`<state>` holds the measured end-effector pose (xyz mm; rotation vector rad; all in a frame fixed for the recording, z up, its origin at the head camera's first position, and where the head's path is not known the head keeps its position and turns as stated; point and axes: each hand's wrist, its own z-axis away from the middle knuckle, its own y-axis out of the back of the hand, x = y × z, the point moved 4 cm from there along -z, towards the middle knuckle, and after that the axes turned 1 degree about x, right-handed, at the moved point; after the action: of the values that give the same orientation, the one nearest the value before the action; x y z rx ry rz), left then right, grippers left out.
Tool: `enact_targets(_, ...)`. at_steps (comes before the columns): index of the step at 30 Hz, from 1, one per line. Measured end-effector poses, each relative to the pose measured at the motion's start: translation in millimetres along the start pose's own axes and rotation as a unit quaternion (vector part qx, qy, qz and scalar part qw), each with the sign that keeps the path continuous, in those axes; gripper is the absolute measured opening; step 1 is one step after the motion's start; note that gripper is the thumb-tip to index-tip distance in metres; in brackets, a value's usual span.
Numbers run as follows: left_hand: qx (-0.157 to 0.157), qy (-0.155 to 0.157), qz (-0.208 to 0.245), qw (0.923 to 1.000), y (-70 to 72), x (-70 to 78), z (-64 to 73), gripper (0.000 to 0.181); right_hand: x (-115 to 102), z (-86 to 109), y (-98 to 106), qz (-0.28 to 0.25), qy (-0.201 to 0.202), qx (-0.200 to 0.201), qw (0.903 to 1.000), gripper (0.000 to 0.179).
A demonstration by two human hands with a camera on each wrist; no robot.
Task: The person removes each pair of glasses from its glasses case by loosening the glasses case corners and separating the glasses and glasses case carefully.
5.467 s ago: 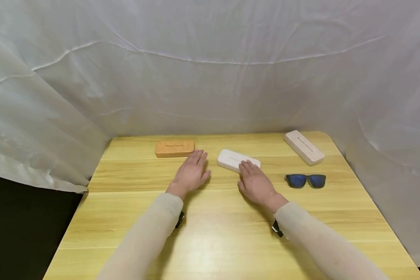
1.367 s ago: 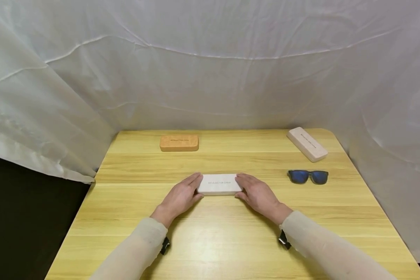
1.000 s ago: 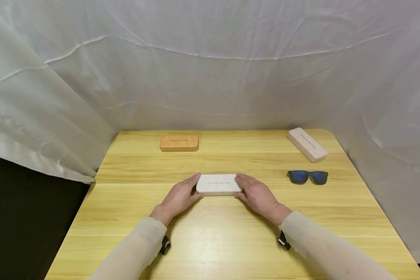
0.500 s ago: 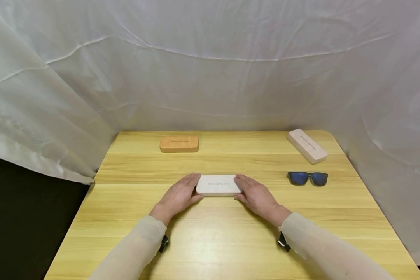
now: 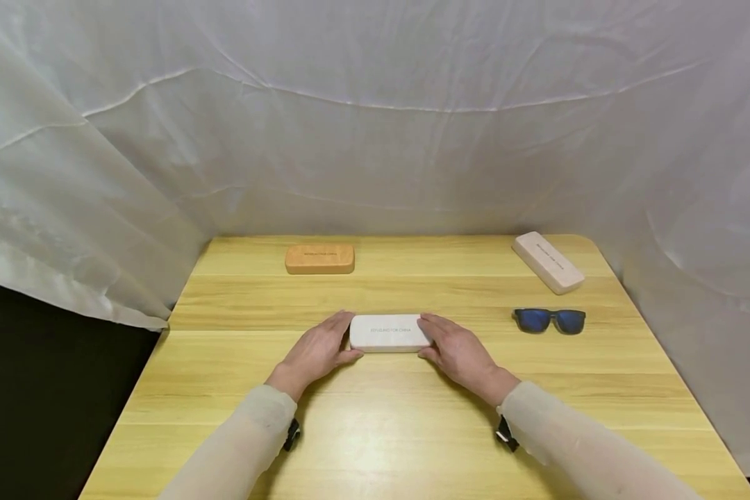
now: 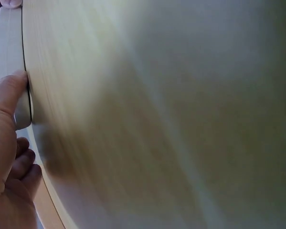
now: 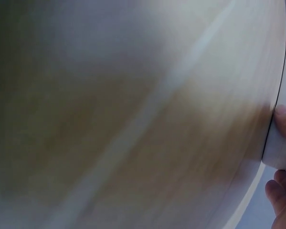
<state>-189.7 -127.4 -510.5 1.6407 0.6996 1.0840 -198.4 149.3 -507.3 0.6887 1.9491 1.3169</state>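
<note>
A white glasses case (image 5: 390, 332) with faint print on its lid lies closed and level on the wooden table, its long side facing me. My left hand (image 5: 315, 353) holds its left end, the thumb along the near side and the fingers towards the far corner. At the other end my right hand (image 5: 462, 351) grips it, with fingers over the far right corner and the thumb at the near side. Each wrist view shows a thumb on the case's side: the left thumb (image 6: 11, 90) and the right thumb (image 7: 284, 121). The case's far side is hidden.
An orange glasses case (image 5: 320, 260) lies at the back left of the table (image 5: 375, 430). At the back right a pale pinkish case (image 5: 548, 262) lies slanted, with dark blue-lensed sunglasses (image 5: 550, 321) in front of it. A white curtain (image 5: 375, 153) surrounds the table's back and sides.
Since the earliest frame, the white case has come nearer, shifted left and turned straight. My left hand left the orange case's side for its left end. In the last second, the hands barely moved.
</note>
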Motion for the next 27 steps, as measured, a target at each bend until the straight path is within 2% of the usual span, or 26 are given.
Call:
enact_targets(5, -0.017, 0.012, 0.012, 0.9997, -2.1, -2.2, -0.7, 0.081, 1.1, -1.0, -0.9, -0.008, -0.014, -0.005, 0.9999, 0.067)
enact_targets(9, -0.022, 0.016, 0.002, 0.9996, -2.3, -2.4, -0.7, 0.082, 0.9, -1.5, -0.6, -0.015, -0.017, -0.007, 0.9997, 0.065)
enact_targets(18, -0.005, -0.015, -0.035, 0.9993, -2.9, 0.8, 0.5, 0.077, 1.0, -1.1, -1.2, -0.017, -0.018, -0.005, 0.9997, 0.063)
enact_targets(23, 0.017, -0.018, -0.048, 0.9986, -1.6, 3.0, 0.0, 0.075, 0.5, -1.3, -0.6, -0.015, -0.017, -0.003, 0.9997, 0.064)
enact_targets(27, 0.013, -0.006, -0.047, 0.9988, -1.3, 2.4, 1.0, 0.079, 0.1, -1.2, 0.1, -0.014, -0.016, 0.001, 0.9998, 0.065)
